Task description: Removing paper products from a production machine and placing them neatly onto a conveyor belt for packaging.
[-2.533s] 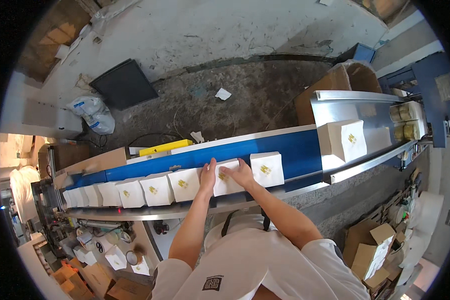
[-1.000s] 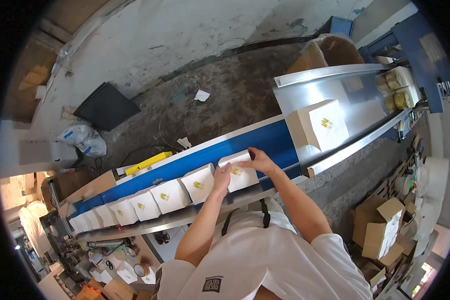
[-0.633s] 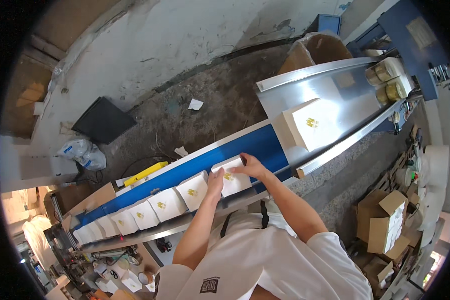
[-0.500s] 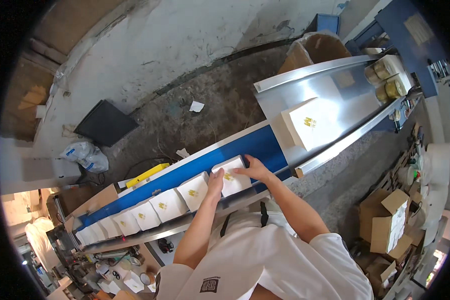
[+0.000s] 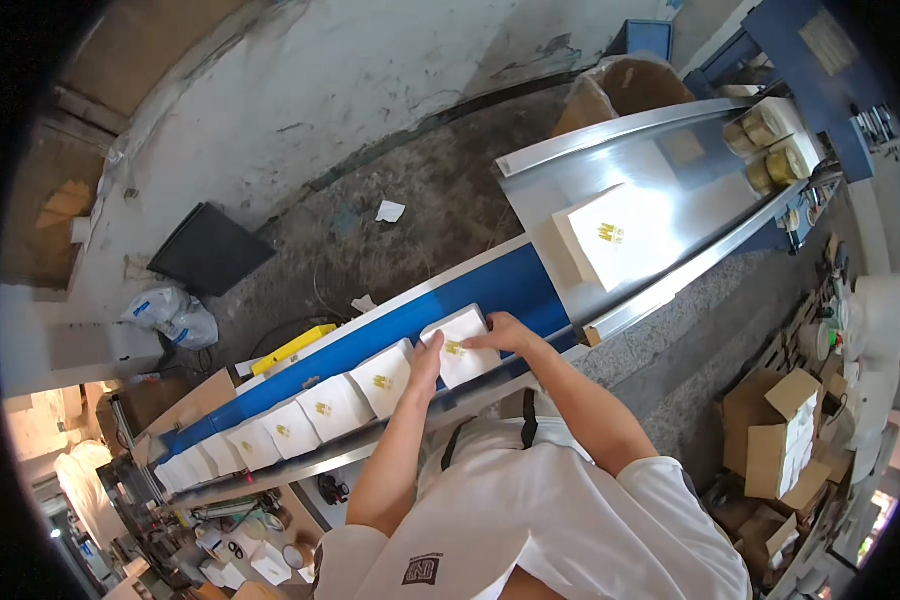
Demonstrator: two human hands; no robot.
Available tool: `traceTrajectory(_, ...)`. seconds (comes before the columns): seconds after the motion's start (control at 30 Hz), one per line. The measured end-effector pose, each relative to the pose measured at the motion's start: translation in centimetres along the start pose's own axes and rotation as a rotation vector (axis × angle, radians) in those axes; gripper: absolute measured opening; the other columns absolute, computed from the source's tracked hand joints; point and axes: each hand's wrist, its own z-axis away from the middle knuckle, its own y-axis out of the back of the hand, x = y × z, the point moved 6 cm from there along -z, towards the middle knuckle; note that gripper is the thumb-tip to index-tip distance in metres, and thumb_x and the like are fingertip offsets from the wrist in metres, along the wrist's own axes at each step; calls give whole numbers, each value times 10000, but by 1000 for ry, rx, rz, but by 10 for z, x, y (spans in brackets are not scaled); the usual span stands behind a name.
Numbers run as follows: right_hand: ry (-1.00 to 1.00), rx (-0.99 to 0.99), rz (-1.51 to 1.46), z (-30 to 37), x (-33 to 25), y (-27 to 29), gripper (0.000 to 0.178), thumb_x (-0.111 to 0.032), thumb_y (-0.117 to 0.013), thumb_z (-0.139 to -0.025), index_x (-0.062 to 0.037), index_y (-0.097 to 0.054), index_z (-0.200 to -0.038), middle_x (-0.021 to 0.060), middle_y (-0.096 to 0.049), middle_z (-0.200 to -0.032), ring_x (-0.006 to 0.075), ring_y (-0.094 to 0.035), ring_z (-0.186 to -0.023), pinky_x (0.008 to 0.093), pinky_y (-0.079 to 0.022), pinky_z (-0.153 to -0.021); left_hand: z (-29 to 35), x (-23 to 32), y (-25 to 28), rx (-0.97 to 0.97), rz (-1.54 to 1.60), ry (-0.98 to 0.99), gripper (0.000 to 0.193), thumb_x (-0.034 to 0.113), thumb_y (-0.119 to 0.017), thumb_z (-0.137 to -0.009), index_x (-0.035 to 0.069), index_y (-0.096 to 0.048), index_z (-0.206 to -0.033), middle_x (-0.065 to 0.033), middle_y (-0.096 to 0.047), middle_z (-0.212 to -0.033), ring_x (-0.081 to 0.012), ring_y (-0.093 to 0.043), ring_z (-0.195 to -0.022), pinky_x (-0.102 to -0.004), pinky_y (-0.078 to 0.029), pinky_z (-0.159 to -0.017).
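Observation:
Between my two hands sits a square stack of white paper napkins (image 5: 467,365) with a gold print on top, resting on a blue conveyor belt (image 5: 515,285). My left hand (image 5: 427,365) presses its left side, the thumb near the top edge. Around the right side curl the fingers of my right hand (image 5: 507,334), its thumb lying over the top. Several more napkin stacks (image 5: 334,408) run in a row along the belt to the left. A larger napkin stack (image 5: 600,237) lies on the steel table (image 5: 545,212) beyond the belt's right end.
Raised metal rails (image 5: 660,272) edge the steel table. At its far end, rolls (image 5: 770,172) stand by a blue machine (image 5: 805,70). An open carton (image 5: 770,440) is at the right, a yellow bar (image 5: 292,349) behind the belt. Tools and paper clutter the lower left.
Both hands keep their hold on the napkin stack, which has barely moved. The whole view has shifted slightly, so the steel table appears a little farther left.

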Motion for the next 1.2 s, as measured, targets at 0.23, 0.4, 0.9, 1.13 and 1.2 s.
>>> traceTrajectory(0.23, -66, -13, -17, -4, 16, 6, 763, -461, -867, -587, 86, -668, -1082, 199, -695, -1032, 271, -676, -924, 342, -519, -825, 16, 19, -18, -4, -31, 23, 570, 383, -581, -961, -67, -490, -1299, -160, -586, -1262, -227, -560, -1145, -329, -440, -954)
traceTrajectory(0.4, -76, -43, -46, 3, 2, 2, 772, -446, -880, -576, 81, -666, -1098, 205, -688, -1060, 276, -671, -943, 341, -513, -841, 9, 9, -5, -11, 18, 10, 551, 375, -576, -964, -53, -500, -1302, -137, -591, -1258, -218, -559, -1140, -327, -436, -954)
traceTrajectory(0.9, 630, 780, -623, 220, -126, 255, 534, -269, -660, -918, 3, -507, -1351, 131, -661, -1151, 215, -629, -1082, 333, -487, -944, 120, 161, -75, -46, 41, -474, 746, 321, -602, -966, -37, -208, -1489, -275, -277, -1515, -292, -309, -1415, -355, -260, -1143)
traceTrajectory(1.13, 189, 557, -316, 147, -69, 283, 677, -502, -589, -926, -13, -483, -1384, 151, -598, -1252, 210, -589, -1106, 333, -479, -922, 82, 180, -196, -427, 32, -234, 1066, 515, -708, -837, -11, -83, -1522, -170, -334, -1506, -238, -349, -1379, -375, -308, -1111)
traceTrajectory(1.2, 195, 441, -296, 143, -85, 258, 613, -442, -614, -932, -22, -507, -1366, 112, -643, -1154, 165, -616, -1008, 315, -503, -856, 76, 183, -210, -437, 96, -223, 945, 465, -714, -852, -14, -212, -1493, -140, -425, -1441, -214, -429, -1310, -345, -356, -1054)
